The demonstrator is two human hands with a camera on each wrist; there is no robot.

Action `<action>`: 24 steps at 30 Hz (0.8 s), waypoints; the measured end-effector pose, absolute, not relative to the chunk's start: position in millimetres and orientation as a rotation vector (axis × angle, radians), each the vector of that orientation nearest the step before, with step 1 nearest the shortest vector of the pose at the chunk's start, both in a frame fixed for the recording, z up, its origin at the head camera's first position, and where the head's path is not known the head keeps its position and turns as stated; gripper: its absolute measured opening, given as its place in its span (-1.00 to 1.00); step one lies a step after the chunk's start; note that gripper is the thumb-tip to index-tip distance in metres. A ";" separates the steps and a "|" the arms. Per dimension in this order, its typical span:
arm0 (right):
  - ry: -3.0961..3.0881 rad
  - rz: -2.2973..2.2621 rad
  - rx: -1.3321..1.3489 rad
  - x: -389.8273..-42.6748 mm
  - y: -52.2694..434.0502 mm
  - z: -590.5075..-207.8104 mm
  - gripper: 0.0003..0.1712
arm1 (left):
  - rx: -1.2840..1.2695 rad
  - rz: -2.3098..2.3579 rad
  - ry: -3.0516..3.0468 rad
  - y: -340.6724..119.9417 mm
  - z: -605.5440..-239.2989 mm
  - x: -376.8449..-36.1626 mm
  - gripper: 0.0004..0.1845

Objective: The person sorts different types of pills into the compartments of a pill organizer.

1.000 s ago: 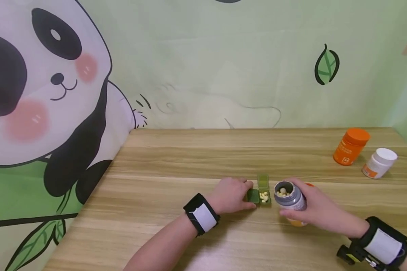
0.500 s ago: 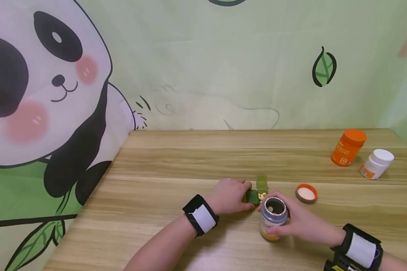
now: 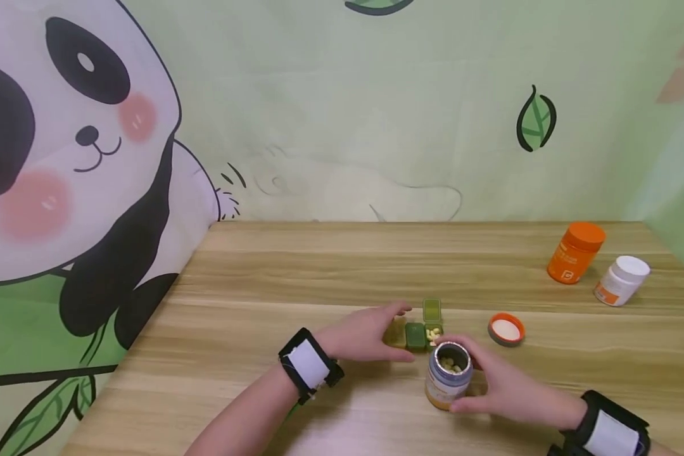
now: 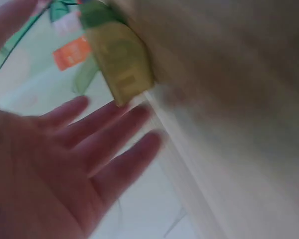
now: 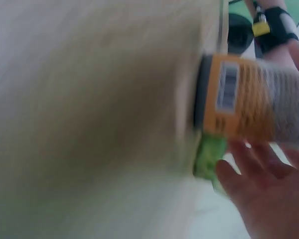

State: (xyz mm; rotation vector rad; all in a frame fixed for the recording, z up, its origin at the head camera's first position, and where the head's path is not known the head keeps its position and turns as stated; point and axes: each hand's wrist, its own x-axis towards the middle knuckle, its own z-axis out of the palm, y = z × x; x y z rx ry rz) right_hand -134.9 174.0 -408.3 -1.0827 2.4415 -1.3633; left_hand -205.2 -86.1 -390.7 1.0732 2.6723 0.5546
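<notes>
The right hand (image 3: 498, 389) curls round an open orange-and-grey plastic pill bottle (image 3: 448, 375) standing on the wooden counter (image 3: 319, 278). The left hand (image 3: 365, 334), fingers straight, rests against a small green segmented pillbox (image 3: 417, 332) just behind the bottle, one lid raised over yellow tablets.

Bare forearms; black wrist straps (image 3: 310, 367) with white patches; small yellow part on left strap.

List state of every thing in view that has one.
pill bottle: upright on table, uncapped, pills inside, right hand around it
orange cap: off, lying inside-up
pill organiser: one lid raised, pills in that compartment
left hand: fingers straight, beside organiser
orange bottle: capped
white bottle: capped
</notes>
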 end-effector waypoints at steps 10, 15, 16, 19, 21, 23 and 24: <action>2.945 -0.690 -1.109 -156.9 219.5 -387.6 -0.16 | 1.207 1.110 2.288 -74.1 -375.0 -176.9 -0.18; 3.027 -0.536 -1.021 -179.8 232.7 -389.4 -0.20 | 1.245 1.060 2.198 -57.3 -381.4 -174.3 -0.13; 3.029 -0.511 -1.014 -183.1 234.2 -390.8 -0.20 | 1.242 1.059 2.185 -55.0 -383.4 -174.3 -0.12; 3.018 -0.433 -0.980 -189.8 236.3 -395.0 -0.18 | 1.250 1.034 2.176 -49.6 -388.5 -174.7 -0.10; 3.009 -0.392 -0.969 -192.4 236.4 -396.9 -0.18 | 1.260 1.013 2.181 -46.9 -390.8 -175.2 -0.12; 3.001 -0.352 -0.954 -193.8 235.8 -398.1 -0.20 | 1.277 0.994 2.186 -44.3 -392.4 -175.9 -0.20; 2.995 -0.335 -0.949 -194.3 235.3 -398.1 -0.21 | 1.285 0.987 2.188 -43.1 -392.9 -176.1 -0.25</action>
